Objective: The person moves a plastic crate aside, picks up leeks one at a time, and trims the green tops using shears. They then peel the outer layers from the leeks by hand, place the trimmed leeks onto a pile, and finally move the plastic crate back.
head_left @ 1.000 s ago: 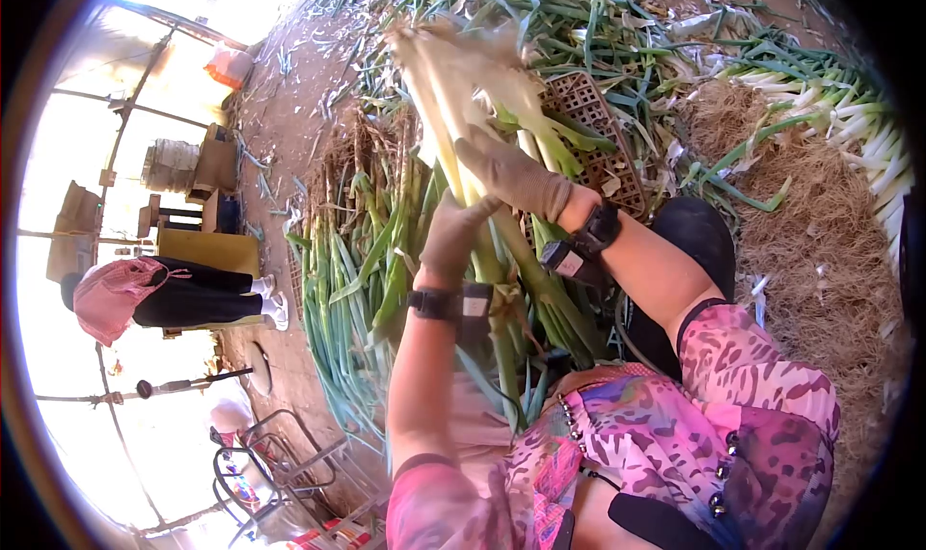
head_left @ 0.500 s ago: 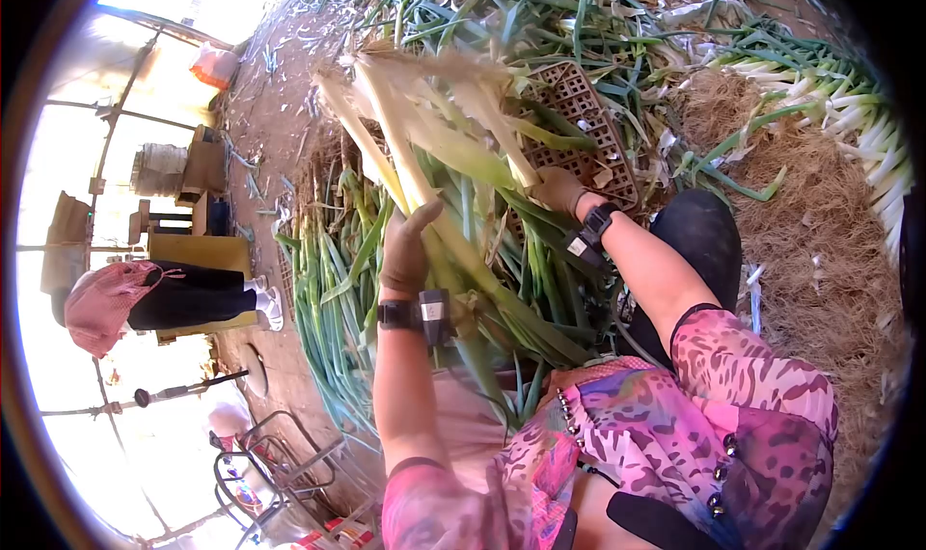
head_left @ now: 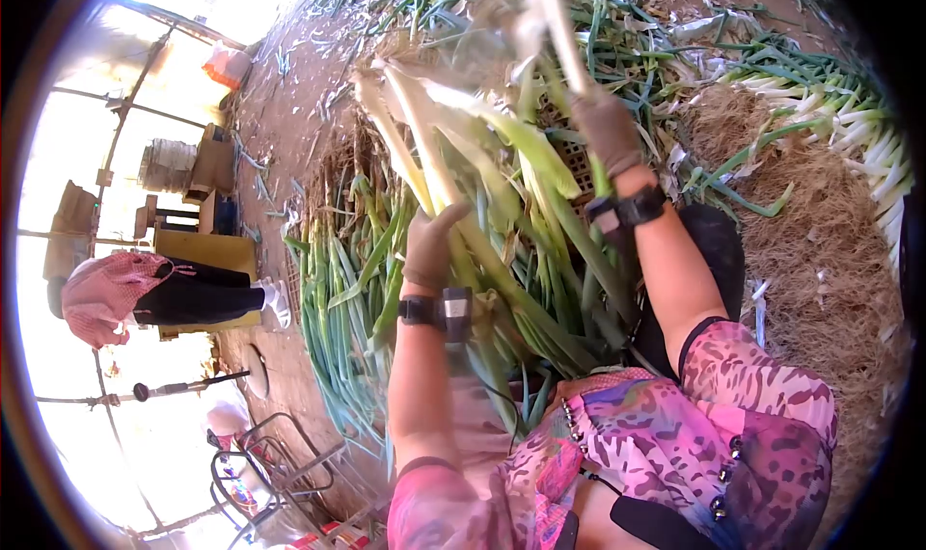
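My left hand point(head_left: 431, 245), in a brown glove, is closed around large green onions point(head_left: 421, 131), their pale root ends pointing away from me and their leaves running back toward my lap. Farther out and to the right, my right hand point(head_left: 608, 135), also gloved, is closed on a green onion stalk point(head_left: 566, 44); motion blurs its root end. Between the hands, loose pale outer leaves point(head_left: 531, 140) hang over the stalks. A heap of green onions point(head_left: 333, 280) lies to the left of my left hand.
A brown plastic crate point(head_left: 579, 164) sits partly hidden behind the stalks. Trimmed roots point(head_left: 772, 232) are piled at right, beside a row of white-stemmed onions point(head_left: 863, 140). Leaf scraps point(head_left: 627, 29) cover the far ground. A person point(head_left: 183, 290) stands at left, near a metal-framed chair point(head_left: 280, 463).
My right hand has risen away from me and slightly right, with the stalk swinging up. The left hand keeps its hold and has shifted slightly right in view.
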Available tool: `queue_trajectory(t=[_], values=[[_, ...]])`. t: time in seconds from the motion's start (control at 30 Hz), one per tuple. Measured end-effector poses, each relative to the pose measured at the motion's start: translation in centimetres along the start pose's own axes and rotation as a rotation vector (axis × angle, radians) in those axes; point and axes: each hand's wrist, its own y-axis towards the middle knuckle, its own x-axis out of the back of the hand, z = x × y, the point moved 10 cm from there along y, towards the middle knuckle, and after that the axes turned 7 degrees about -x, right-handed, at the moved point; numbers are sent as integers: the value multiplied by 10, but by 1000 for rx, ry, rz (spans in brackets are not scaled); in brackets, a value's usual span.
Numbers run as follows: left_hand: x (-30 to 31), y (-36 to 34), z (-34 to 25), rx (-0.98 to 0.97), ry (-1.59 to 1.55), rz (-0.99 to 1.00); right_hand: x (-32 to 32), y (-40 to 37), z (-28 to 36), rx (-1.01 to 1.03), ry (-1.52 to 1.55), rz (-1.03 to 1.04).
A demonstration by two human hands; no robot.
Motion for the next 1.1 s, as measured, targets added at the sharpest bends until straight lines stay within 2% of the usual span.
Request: queue_trajectory(t=[0.03,0.07,0.1,0.13,0.17,0.2,0.27,0.3,0.33,0.37,0.4,0.43,0.47,0.53,0.57,0.6,0.63,0.67,0.7,0.77,0.83,0.9,0.93,1.0,1.07,1.1], values=[[16,4,10,-8,7,-13,25,-2,-2,-214,-149,-36],[34,7,23,10,17,-11,35,21,-29,-124,-70,-120],[48,6,29,40,-31,-52,51,25,-37,-192,-88,-147],[64,3,35,70,-79,-94,66,23,-31,-198,-4,-209],[80,2,57,179,-230,-132,80,24,-24,-184,5,-238],[97,1,65,188,-246,-178,90,24,-18,-170,12,-265],[106,-10,63,222,-246,-235,94,40,-20,-34,233,-158],[105,-10,57,167,-220,-207,88,30,-3,-24,326,-45],[99,-9,52,113,-192,-175,68,5,19,-146,366,78],[91,-7,46,58,-163,-141,39,-2,31,-79,432,287],[76,-5,50,148,-275,-129,13,-16,46,123,274,411],[53,-1,38,134,-276,-65,-32,-34,43,-60,655,657],[30,1,30,120,-274,-2,-66,-65,44,-192,699,790],[10,16,12,-309,355,145,-114,-118,36,-227,647,936],[1,18,4,-529,639,118,-138,-146,32,-242,616,1008],[-18,4,-22,-686,895,73,-148,-155,30,-260,878,1013],[-6,15,-6,-441,479,35,-151,-161,24,-424,935,1066],[6,20,12,-243,38,-93,-152,-168,17,-592,989,1116],[12,26,24,-129,-151,-166,-149,-168,16,-610,992,1104],[19,24,32,-69,-311,-269,-141,-163,13,-639,986,1077],[27,20,24,-138,-173,-245,-142,-151,4,-642,984,1045],[37,18,33,7,-226,-269,-134,-141,-2,-640,958,950],[38,19,35,33,-234,-249,-138,-135,-3,-658,977,968],[36,19,40,88,-246,-208,-131,-131,-1,-597,878,858],[35,45,45,-298,258,-47,-144,-143,3,-433,715,945],[25,46,45,-279,254,-50,-146,-155,13,-360,576,1024]])
